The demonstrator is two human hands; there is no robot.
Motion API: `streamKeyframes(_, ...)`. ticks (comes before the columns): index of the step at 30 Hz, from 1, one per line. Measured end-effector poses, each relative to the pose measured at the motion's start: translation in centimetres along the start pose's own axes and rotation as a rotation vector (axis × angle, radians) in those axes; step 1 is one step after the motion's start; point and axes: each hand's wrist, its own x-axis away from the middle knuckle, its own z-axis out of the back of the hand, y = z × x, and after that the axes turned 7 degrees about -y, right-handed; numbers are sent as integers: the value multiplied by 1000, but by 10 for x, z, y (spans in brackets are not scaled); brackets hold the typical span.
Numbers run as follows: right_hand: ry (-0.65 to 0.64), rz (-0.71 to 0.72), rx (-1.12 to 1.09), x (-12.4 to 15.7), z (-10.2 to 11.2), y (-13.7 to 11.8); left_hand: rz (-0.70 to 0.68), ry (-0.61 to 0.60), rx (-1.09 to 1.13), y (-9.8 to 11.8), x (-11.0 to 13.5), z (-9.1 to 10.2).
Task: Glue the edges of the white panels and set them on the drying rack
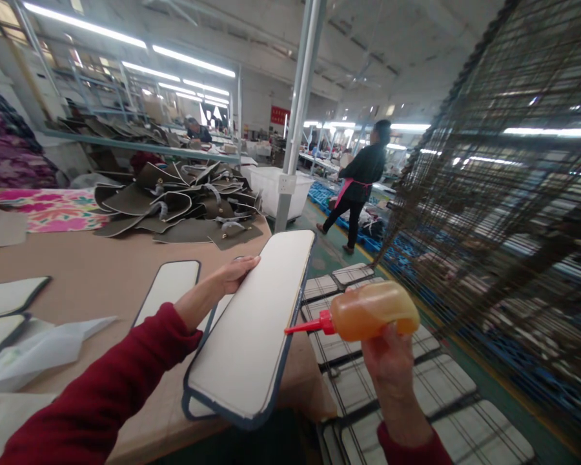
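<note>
My left hand [239, 272] grips the far left edge of a long white panel [256, 329] with rounded corners and a dark blue border. The panel is tilted over the table's corner, above another similar panel [198, 407] that it mostly covers. In my right hand [390, 355] is a squeeze bottle [375, 311] of amber liquid, probably glue, held on its side. Its red nozzle [305, 326] points left, with the tip at the panel's right edge. A yellowish line runs along that edge farther up. The fingers behind the bottle are partly hidden.
More white panels lie on the table [101, 265] and on a wire rack [368, 387] at the right. A pile of dark cut pieces [184, 200] sits at the back. A metal post [297, 110] rises behind the table, a mesh rack [503, 161] stands right, and a person [365, 174] is in the aisle.
</note>
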Motion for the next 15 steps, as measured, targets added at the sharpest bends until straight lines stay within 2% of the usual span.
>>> streamKeyframes(4,-20,-2,-13,1,1,-1,-16,7,-14,5,-2,0)
streamKeyframes(10,-48,-18,-1,4,1,-1,-68,-53,-11,11,0,-2)
streamKeyframes(15,-83,-23,5,6,0,-2,-48,37,4,14,-4,-3)
